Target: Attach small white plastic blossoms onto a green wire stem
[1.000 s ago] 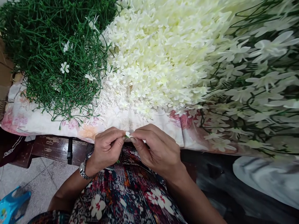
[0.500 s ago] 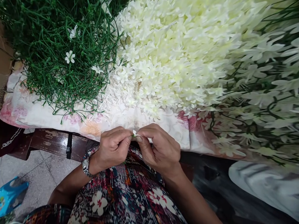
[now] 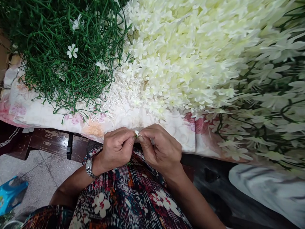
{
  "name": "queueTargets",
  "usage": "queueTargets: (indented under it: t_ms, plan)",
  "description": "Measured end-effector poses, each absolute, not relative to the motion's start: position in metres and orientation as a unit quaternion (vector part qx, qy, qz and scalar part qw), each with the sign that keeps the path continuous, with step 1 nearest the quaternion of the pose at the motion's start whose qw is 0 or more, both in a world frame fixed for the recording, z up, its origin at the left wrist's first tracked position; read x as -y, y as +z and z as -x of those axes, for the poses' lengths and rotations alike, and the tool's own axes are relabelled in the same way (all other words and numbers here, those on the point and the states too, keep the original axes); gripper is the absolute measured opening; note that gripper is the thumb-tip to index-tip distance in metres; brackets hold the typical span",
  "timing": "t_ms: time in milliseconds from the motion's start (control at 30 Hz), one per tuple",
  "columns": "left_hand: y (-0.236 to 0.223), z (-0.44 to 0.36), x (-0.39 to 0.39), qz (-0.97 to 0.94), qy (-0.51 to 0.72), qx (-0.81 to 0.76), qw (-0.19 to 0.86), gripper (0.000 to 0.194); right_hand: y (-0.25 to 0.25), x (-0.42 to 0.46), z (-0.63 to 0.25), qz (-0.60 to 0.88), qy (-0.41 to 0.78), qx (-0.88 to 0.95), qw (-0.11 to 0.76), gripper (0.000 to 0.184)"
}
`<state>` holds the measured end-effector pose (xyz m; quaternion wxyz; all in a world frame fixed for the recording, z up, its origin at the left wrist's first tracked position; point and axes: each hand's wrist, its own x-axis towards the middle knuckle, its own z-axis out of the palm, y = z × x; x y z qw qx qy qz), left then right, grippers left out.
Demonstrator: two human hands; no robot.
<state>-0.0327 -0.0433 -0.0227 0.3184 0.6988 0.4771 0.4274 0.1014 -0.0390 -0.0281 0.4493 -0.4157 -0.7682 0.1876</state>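
View shifted, left hand point(image 3: 118, 148) and right hand point(image 3: 161, 149) pinching blossom point(image 3: 137, 133)

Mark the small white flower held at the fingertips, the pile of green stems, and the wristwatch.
Small white flower point(image 3: 137, 133): head view, on its white petals.
Pile of green stems point(image 3: 59, 71): head view, on stems near its middle.
Wristwatch point(image 3: 89, 168): head view, on its visible metal part.

bright upper middle; dimmer, stretched right edge
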Motion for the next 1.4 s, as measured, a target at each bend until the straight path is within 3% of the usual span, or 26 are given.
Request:
queueTargets:
  t_ms: [300,533,900,1400]
  plan:
    - [-0.02,0.033,0.04,-0.673,0.44,-0.477,0.356,0.013,-0.024,0.037,-0.102,0.412,0.195,0.773,0.441,0.014]
    - [-0.015,0.041,0.038,-0.643,0.452,-0.479,0.392,0.01,-0.005,0.035,-0.119,0.419,0.221,0.773,0.423,0.042]
    - [-0.014,0.04,0.039,-0.691,0.449,-0.443,0.354,0.013,-0.007,0.034,-0.116,0.39,0.212,0.787,0.429,0.022]
    - [-0.017,0.037,0.037,-0.697,0.418,-0.461,0.355,0.013,-0.017,0.03,-0.116,0.379,0.152,0.827,0.388,0.016]
